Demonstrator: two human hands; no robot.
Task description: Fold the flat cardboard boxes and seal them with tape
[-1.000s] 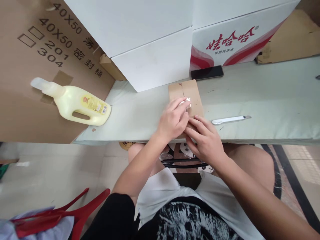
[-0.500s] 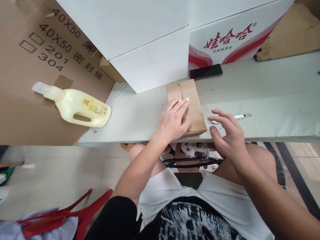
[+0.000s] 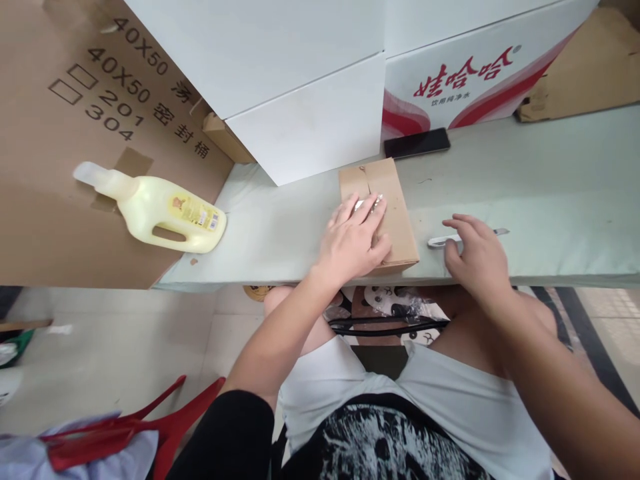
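My left hand (image 3: 353,240) lies on top of a small brown cardboard box (image 3: 397,207), its fingers stretched out over the lid. Under those fingertips a shiny white label or bit of plastic (image 3: 375,202) partly shows. To the right of the box, a thin craft knife (image 3: 438,241) with a pale handle lies on the cloth, blade end pointing right. My right hand (image 3: 477,257) hovers over the knife, thumb and forefinger apart on either side of the handle. It covers the knife's middle, and I cannot see whether it touches it.
A black phone (image 3: 417,143) lies behind the box, against a white carton with red print (image 3: 450,87). Plain white cartons (image 3: 320,127) stand at the back. On the left, a yellow bottle (image 3: 173,217) is near a large brown carton (image 3: 100,220). The cloth-covered table's edge (image 3: 280,279) runs above my knees.
My right hand has moved right, onto the knife handle, with thumb and forefinger closer together. My left hand stays on the box. The whole view has shifted slightly.
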